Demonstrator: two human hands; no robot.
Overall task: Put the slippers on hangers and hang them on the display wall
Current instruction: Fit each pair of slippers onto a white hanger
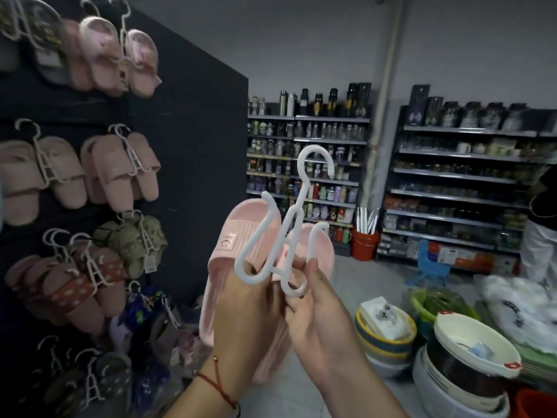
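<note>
1. Basins (pixel 470 354) stacked near right; shelves (pixel 307 176) far behind; wall (pixel 193 116) left, hung with slippers.
2. Left hand (pixel 250 300) grips pink slippers (pixel 238 248); right hand (pixel 319 306) pinches hanger (pixel 271 236) before them, centre.

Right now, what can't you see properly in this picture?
All in the head view:
- Second pink slipper: mostly hidden behind the white hanger and the hands, left, right.
- Tag on the front pink slipper: writing too small.
- Shelf bottles: too far, blurry.
- Person at right: cut off by the edge.
</note>
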